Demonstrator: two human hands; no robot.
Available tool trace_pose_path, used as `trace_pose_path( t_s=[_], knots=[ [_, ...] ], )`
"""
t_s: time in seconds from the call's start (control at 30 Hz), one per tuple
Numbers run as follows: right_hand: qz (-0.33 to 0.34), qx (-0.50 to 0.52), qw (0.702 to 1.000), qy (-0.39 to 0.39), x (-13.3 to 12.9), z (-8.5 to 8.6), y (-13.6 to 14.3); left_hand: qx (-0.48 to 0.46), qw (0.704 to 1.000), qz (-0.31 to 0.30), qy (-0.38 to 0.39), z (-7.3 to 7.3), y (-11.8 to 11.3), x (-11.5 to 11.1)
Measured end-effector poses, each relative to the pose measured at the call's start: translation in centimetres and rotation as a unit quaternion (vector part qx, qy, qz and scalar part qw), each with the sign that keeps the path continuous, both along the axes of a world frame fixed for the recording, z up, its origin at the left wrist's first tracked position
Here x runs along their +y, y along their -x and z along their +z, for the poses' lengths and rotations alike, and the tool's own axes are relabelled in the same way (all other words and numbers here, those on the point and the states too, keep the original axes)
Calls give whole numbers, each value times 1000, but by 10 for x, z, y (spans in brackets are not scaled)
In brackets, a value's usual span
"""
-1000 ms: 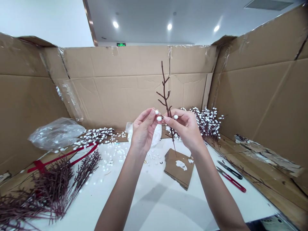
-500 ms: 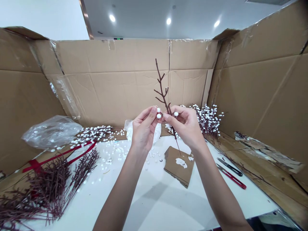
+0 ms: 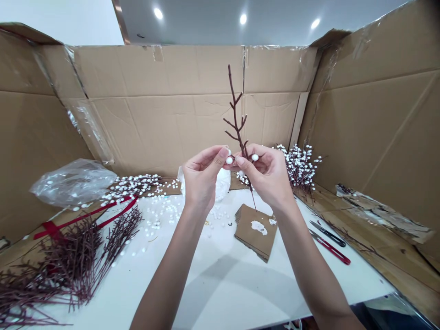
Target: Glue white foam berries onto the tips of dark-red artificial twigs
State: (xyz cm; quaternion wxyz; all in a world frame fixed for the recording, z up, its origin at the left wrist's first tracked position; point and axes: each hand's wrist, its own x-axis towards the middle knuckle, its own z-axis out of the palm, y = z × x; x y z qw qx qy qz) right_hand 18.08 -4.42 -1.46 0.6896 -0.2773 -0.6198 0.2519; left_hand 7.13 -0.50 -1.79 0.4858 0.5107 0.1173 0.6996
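A brown artificial branch (image 3: 237, 121) stands nearly upright in front of me, with bare side twigs on its upper part. My right hand (image 3: 270, 172) is closed around its lower stem, and a white berry (image 3: 255, 157) shows beside the fingers. To the left, my left hand (image 3: 204, 172) pinches at small white foam berries (image 3: 229, 160) by the end of a low side twig. Whether the pinched berry is fixed on the twig is hidden by the fingertips. Under the branch's tip lies a cardboard piece (image 3: 249, 243) with a smear of white glue-like paste (image 3: 259, 227).
Bare brown branches (image 3: 79, 252) and red ribbon (image 3: 118, 213) lie at left. Loose white berries (image 3: 161, 220) dot the white table (image 3: 206, 293). A plastic bag (image 3: 72, 183) and finished berry branches (image 3: 299, 167) stand behind. Two thread snips (image 3: 332, 247) rest at right. Cardboard walls (image 3: 161, 119) surround the table.
Both hands and the branch appear slightly higher in view, and the branch stands a little more upright. The left hand has shifted slightly left, with its fingers still at the berries.
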Motion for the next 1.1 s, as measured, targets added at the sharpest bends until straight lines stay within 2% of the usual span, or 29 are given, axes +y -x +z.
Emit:
trace_pose_path(
  t_s=[0.43, 0.7, 0.8, 1.1],
  knots=[
    [13, 23, 1000, -1, 3, -1, 3, 7, 1000, 3, 2, 0, 1, -1],
    [9, 31, 999, 1, 0, 0, 4, 29, 998, -54, -4, 3, 7, -1],
    [0, 26, 1000, -1, -2, 1, 6, 33, 996, -76, 15, 4, 10, 1],
    [-14, 31, 999, -8, 0, 0, 8, 15, 996, -78, 38, 5, 9, -1]
  ],
)
